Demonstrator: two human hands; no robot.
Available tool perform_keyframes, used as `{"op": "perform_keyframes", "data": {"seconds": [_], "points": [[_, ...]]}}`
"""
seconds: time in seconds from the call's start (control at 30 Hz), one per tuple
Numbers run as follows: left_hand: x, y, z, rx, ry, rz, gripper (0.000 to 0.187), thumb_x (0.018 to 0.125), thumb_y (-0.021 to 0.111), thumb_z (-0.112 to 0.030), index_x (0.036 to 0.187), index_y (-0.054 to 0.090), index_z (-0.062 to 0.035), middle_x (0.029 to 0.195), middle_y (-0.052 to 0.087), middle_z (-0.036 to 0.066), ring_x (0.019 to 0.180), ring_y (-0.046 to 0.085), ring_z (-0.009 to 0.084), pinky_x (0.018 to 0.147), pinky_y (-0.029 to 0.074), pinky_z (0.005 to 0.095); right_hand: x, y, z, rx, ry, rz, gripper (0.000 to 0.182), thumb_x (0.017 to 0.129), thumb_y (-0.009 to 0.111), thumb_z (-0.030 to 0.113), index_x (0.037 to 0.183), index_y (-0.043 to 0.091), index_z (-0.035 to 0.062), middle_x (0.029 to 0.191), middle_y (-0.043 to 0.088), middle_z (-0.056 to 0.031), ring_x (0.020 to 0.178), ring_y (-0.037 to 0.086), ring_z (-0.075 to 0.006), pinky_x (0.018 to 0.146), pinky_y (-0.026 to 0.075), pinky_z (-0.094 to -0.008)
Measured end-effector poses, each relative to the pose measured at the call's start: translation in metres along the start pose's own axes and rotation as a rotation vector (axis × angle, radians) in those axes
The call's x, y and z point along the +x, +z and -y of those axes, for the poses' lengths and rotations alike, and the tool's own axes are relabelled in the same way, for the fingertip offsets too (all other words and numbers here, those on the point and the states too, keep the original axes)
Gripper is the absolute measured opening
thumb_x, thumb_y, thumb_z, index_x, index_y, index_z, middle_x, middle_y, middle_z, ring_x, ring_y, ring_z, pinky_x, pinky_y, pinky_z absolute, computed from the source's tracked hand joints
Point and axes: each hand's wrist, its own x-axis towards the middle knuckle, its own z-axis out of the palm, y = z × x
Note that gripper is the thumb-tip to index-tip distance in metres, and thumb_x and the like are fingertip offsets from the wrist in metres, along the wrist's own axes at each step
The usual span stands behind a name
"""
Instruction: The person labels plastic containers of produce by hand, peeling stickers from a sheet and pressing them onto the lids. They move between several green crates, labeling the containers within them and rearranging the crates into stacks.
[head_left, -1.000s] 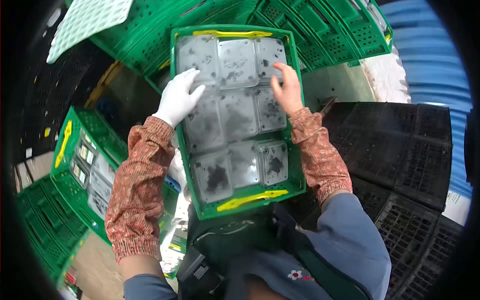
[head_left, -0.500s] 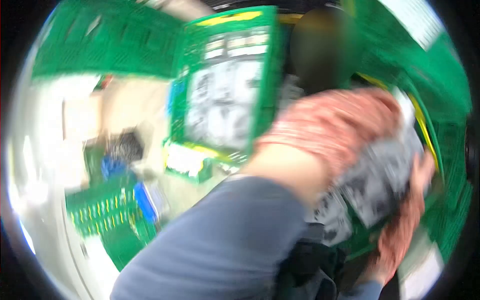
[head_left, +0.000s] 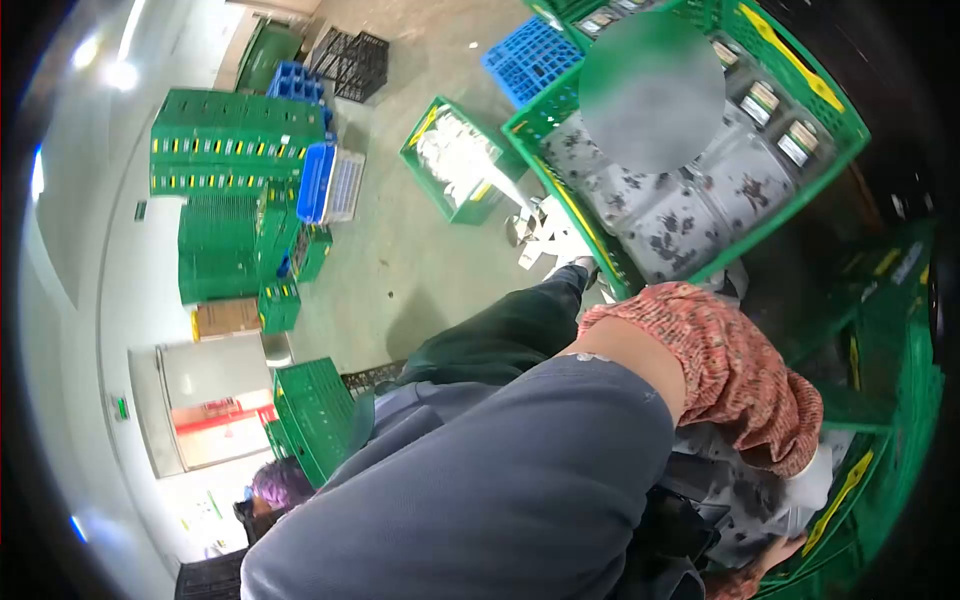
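Note:
My left arm, in a grey sleeve with an orange knitted cuff, reaches across to the right in the head view. My left hand (head_left: 810, 482) has a white covering and lies at the edge of a clear plastic pack (head_left: 735, 482) with dark pieces in it; its fingers are hidden. Low at the right edge, my bare right hand (head_left: 780, 552) is against the near side of that pack, fingers only partly visible. The pack is inside a green crate (head_left: 845, 505) with a yellow strip on its wall.
Another green crate (head_left: 600, 245), holding rows of similar packs, stands above. Beyond are a smaller green crate (head_left: 490, 200) of white material, a blue crate (head_left: 530, 60) and stacked green crates (head_left: 235, 145). A leg (head_left: 490, 335) in dark trousers crosses the floor. A purple head covering (head_left: 282, 485) shows lower left.
The view has swung and sharpened, showing more floor and the crate stacks. Both hands now appear lower in the frame, still at the packs in the right-hand crate.

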Motion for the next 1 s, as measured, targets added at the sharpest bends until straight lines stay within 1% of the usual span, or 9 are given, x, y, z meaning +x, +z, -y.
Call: {"op": "perform_keyframes", "data": {"seconds": [0.07,0.13,0.17,0.27,0.3,0.4,0.57,0.8,1.0], "points": [[-0.042,-0.034,-0.004,-0.028,-0.041,-0.075,0.053,0.069,0.069,-0.052,0.101,0.065,-0.0096,0.092,0.069,0.012,0.086,0.066,0.0316,0.073,0.051,0.0433,-0.006,0.005,-0.013,0.082,0.185,-0.063,0.062,0.093,0.054,0.044,0.120,0.046,-0.0111,0.114,0.053,-0.0257,0.103,0.051,-0.0329,0.093,0.040,-0.0394],[-0.073,-0.069,-0.005,-0.020,-0.057,-0.229,0.052,0.068,0.068,-0.053,0.098,0.065,-0.0099,0.090,0.069,0.012,0.085,0.066,0.0319,0.071,0.051,0.0436,-0.019,-0.028,0.167,-0.053,0.355,-0.181,0.051,0.092,0.058,0.040,0.110,0.051,-0.0069,0.100,0.058,-0.0229,0.091,0.057,-0.0292,0.080,0.047,-0.0392],[-0.093,-0.084,0.005,-0.016,-0.067,-0.307,0.052,0.068,0.068,-0.053,0.096,0.065,-0.0101,0.089,0.069,0.012,0.085,0.066,0.0321,0.071,0.051,0.0437,-0.028,-0.041,0.300,0.055,0.017,-0.256,0.043,0.090,0.063,0.025,0.124,0.055,-0.0001,0.115,0.062,-0.0181,0.104,0.060,-0.0352,0.089,0.048,-0.0380],[-0.175,-0.143,0.030,-0.072,-0.144,-0.449,0.037,0.064,0.068,-0.041,0.082,0.065,-0.0087,0.072,0.066,0.011,0.068,0.065,0.0315,0.058,0.049,0.0435,-0.033,-0.047,0.293,-0.230,0.011,-0.315,0.059,0.092,0.060,0.025,0.140,0.036,0.0007,0.122,0.059,-0.0173,0.109,0.058,-0.0340,0.093,0.047,-0.0427],[-0.211,-0.163,0.042,-0.123,-0.160,-0.515,0.035,0.062,0.069,-0.039,0.079,0.066,-0.0084,0.072,0.066,0.012,0.067,0.064,0.0325,0.057,0.050,0.0437,-0.019,-0.043,0.223,-0.251,0.094,-0.316,0.044,0.092,0.061,0.035,0.107,0.051,-0.0053,0.095,0.060,-0.0216,0.083,0.059,-0.0284,0.072,0.049,-0.0391],[-0.320,-0.210,0.092,-0.181,-0.224,-0.810,0.039,0.066,0.068,-0.035,0.092,0.065,-0.0067,0.086,0.064,0.018,0.075,0.063,0.0331,0.064,0.051,0.0428,0.014,-0.061,0.333,-0.524,-0.057,-0.342,0.027,0.091,0.063,0.014,0.106,0.050,-0.0053,0.084,0.050,-0.0134,0.073,0.048,-0.0199,0.068,0.046,-0.0282],[-0.481,-0.311,0.230,-0.025,-0.494,-0.959,0.047,0.074,0.075,-0.024,0.112,0.056,-0.0053,0.101,0.064,0.012,0.097,0.062,0.0210,0.086,0.049,0.0325,0.145,-0.033,0.546,0.143,-0.196,-0.439,0.019,0.093,0.057,0.008,0.108,0.047,0.0008,0.093,0.049,-0.0033,0.080,0.047,-0.0095,0.071,0.041,-0.0218],[-0.508,-0.391,0.395,0.224,-0.598,-0.699,0.042,0.075,0.070,-0.024,0.110,0.055,-0.0071,0.100,0.065,0.015,0.096,0.063,0.0292,0.083,0.048,0.0367,0.354,0.107,0.766,0.273,-0.571,-0.314,0.036,0.085,0.066,0.032,0.105,0.056,0.0041,0.087,0.065,-0.0137,0.077,0.064,-0.0216,0.071,0.051,-0.0345],[-0.476,-0.371,0.515,0.687,-0.651,-0.121,0.041,0.079,0.060,-0.019,0.117,0.055,-0.0050,0.116,0.061,0.014,0.102,0.060,0.0326,0.089,0.047,0.0410,0.511,0.239,0.804,0.007,-0.661,0.115,0.053,0.082,0.059,0.053,0.106,0.061,0.0062,0.097,0.065,-0.0213,0.095,0.063,-0.0357,0.084,0.049,-0.0437]]}}
